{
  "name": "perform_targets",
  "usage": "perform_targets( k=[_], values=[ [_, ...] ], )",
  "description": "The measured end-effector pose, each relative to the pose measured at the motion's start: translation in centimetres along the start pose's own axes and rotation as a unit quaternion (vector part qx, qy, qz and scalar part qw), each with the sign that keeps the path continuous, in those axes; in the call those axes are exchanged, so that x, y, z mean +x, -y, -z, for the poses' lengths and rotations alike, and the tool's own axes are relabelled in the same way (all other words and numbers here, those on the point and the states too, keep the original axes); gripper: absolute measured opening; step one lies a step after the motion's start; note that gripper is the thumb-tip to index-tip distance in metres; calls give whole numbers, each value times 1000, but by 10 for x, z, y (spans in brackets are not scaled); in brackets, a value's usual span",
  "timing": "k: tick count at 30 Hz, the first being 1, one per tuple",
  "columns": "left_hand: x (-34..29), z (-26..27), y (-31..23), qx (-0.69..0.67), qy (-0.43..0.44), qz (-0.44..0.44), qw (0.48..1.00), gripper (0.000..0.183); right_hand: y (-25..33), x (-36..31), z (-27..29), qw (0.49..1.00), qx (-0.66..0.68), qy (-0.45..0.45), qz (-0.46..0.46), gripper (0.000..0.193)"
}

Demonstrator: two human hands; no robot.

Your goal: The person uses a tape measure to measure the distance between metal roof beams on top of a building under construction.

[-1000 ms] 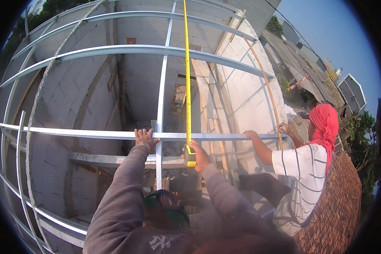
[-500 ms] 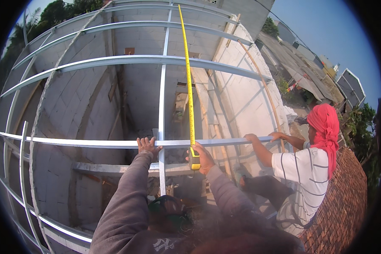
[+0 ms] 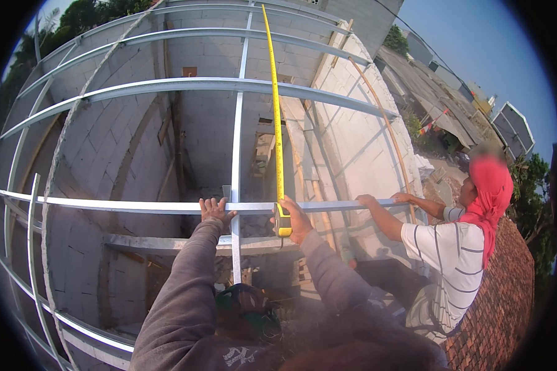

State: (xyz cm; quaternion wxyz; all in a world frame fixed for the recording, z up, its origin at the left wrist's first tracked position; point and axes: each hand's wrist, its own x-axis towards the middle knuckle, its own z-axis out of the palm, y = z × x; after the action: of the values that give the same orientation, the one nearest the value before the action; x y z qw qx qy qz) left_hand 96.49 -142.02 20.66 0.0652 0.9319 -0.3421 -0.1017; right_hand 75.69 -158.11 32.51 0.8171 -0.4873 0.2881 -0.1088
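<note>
A long silvery metal batten (image 3: 136, 207) runs crosswise in front of me. My left hand (image 3: 215, 211) grips it just left of where it meets a lengthwise metal rail (image 3: 236, 148), fingers hooked over its top. Closed around a yellow and black tape measure (image 3: 283, 224) is my right hand (image 3: 299, 221), right at the batten's near side. From its case the yellow blade (image 3: 276, 111) stretches far ahead, over the other battens and a little right of the rail. A co-worker's two hands (image 3: 402, 198) are on the batten's right end.
The co-worker (image 3: 455, 247), in a red head cloth and striped shirt, crouches at right beside a tiled roof (image 3: 507, 278). Below the battens drop deep rooms with grey block walls (image 3: 210, 123). A concrete beam (image 3: 161, 244) crosses underneath. More metal strips (image 3: 34, 247) stand at left.
My right hand and the tape measure case have shifted slightly forward, up against the batten. The co-worker's head and body have moved a little right. My left hand stays in place.
</note>
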Motion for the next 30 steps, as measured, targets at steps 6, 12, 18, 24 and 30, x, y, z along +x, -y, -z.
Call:
perform_targets(
  k=[6,12,18,24,30],
  values=[
    [-2,-4,4,0,-30,-5,1000,70,-9,1,6,999,-18,31,8,54],
    [-2,-5,4,0,-27,-2,1000,70,-21,1,6,1000,-1,15,-1,52],
    [0,-10,6,0,-18,1,1000,70,-38,2,10,1000,7,7,-25,58],
    [-3,-5,6,-1,-16,-2,1000,70,-34,8,16,992,48,44,-104,55],
    [-1,-4,1,4,-16,-2,1000,71,-33,29,30,984,55,67,-157,39]
  ],
)
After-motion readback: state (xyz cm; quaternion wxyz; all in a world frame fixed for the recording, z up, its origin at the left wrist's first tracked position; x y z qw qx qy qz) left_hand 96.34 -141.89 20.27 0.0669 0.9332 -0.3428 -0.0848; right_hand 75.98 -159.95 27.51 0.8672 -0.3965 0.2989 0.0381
